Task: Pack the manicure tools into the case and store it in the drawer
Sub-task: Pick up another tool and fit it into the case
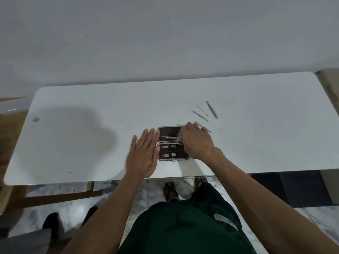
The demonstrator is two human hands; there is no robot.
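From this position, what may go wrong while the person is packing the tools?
1. The right hand works scissors into the open case; the left hand only lies flat beside it, so the case might slide.
2. The case sits near the table front edge and could be pushed off.
3. Thin loose tools lie farther right; one might be forgotten.

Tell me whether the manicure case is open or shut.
Open. The manicure case lies spread flat on the table, both dark halves facing up, two nail clippers showing in the near half.
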